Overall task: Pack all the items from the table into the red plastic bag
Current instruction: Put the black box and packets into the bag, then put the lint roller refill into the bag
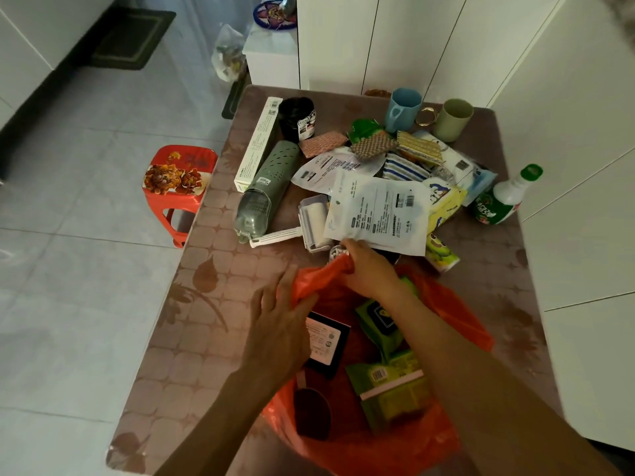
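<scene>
A red stool [178,187] stands on the floor left of the table [192,324]. On the table's far left lie a long white box [258,142] and a grey-green perforated case [264,185], with a white lint roller [311,221] just right of it. Near the front edge, the left hand [278,324] rests with straight, spread fingers on the left rim of the red plastic bag [395,438], which lies open on the near middle of the table and holds a black box [326,341] and green packets [391,383]. The right hand [369,266] pinches the bag's far rim, its fingers curled round the red film, just below a white flat packet [378,211]. Farther right stand a blue cup [402,108], a green cup [453,118] and a green-and-white bottle [505,197].
</scene>
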Demonstrator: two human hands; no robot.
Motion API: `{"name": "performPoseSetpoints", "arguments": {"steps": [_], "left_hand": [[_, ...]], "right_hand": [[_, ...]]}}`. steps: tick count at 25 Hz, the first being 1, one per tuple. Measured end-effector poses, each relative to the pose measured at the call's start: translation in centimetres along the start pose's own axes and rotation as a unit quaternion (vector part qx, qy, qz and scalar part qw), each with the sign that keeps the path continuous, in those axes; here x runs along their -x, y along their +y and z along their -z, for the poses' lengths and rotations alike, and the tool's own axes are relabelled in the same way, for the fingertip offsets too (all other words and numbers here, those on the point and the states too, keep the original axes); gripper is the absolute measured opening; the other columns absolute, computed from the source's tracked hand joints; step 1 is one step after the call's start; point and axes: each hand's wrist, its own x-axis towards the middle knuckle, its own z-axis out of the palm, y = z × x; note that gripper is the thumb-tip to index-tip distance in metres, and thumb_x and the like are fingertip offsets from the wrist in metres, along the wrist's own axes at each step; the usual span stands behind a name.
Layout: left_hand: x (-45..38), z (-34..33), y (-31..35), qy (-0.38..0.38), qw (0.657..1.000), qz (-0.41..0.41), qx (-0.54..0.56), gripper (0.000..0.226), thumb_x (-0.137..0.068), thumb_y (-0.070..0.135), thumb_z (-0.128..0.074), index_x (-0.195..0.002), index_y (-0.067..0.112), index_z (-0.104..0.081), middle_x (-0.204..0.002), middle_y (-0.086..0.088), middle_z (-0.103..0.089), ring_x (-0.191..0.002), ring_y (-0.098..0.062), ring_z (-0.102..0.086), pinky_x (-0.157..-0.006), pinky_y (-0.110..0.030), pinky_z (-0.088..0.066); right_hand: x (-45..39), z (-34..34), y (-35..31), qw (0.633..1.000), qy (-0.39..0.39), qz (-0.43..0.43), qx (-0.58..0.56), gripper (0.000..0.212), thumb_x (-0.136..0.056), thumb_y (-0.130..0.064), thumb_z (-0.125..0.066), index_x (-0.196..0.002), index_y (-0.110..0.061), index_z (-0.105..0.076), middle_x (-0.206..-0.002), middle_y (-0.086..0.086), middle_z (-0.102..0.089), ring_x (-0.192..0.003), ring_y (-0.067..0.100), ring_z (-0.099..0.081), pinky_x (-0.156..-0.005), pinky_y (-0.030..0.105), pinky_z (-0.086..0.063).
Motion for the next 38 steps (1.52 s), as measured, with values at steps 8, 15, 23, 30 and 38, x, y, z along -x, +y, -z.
{"name": "performPoseSetpoints", "arguments": {"steps": [8,15,23,30,38], "left_hand": [[-0.3,-3.5,-0.5,-0.119,0.989,0.064,0.062,0.059,-0.086,0.051,-0.051,-0.14,0.031,-0.039,-0.148,0.005,-0.039,-0.138,-0.019,-0.029,-0.115,-0.039,-0.022],[-0.4,-3.5,-0.9,-0.101,0.986,0.071,0.113,0.069,-0.075,0.041,-0.07,-0.137,0.024,-0.045,-0.143,0.0,-0.048,-0.134,-0.022,-0.034,-0.112,-0.036,-0.025],[-0.2,-3.3,-1.8,-0.136,0.979,0.087,0.122,0.08,-0.077,0.044,-0.069,-0.143,0.016,-0.034,-0.139,-0.005,-0.048,-0.126,-0.026,-0.039,-0.104,-0.04,-0.037],[-2.0,-2.9,-1.4,-0.092,0.963,0.179,0.177,0.08,-0.083,0.034,-0.062,-0.148,0.023,-0.017,-0.145,-0.008,-0.039,-0.116,-0.029,-0.05,-0.098,-0.042,-0.046],[-0.8,-2.1,-1.6,-0.04,0.97,0.12,0.205,0.081,-0.083,0.019,-0.063,-0.15,0.018,-0.018,-0.149,-0.013,-0.036,-0.126,-0.03,-0.041,-0.101,-0.035,-0.037]], "right_hand": [[-0.6,-0.6,4.4,0.908,-0.094,-0.161,-0.374,0.054,-0.063,-0.051,-0.085,-0.109,-0.029,-0.067,-0.102,-0.009,-0.072,-0.092,0.008,-0.066,-0.073,0.021,-0.05],[0.6,0.0,6.7,0.744,-0.22,-0.126,-0.619,0.039,-0.072,-0.026,-0.072,-0.11,-0.019,-0.068,-0.104,0.008,-0.073,-0.09,0.023,-0.066,-0.083,0.036,-0.045],[2.6,0.8,5.9,0.671,-0.125,-0.087,-0.725,0.042,-0.076,-0.027,-0.063,-0.117,-0.014,-0.063,-0.104,0.011,-0.071,-0.094,0.026,-0.064,-0.077,0.038,-0.049],[8.6,1.4,8.7,0.834,-0.101,-0.087,-0.535,0.024,-0.083,-0.013,-0.069,-0.099,-0.03,-0.075,-0.102,0.008,-0.075,-0.083,0.02,-0.073,-0.066,0.03,-0.059],[4.9,-2.2,1.7,0.945,-0.243,-0.096,-0.195,0.017,-0.088,-0.04,-0.062,-0.097,-0.027,-0.063,-0.094,-0.004,-0.068,-0.065,0.011,-0.065,-0.047,0.023,-0.046]]}}
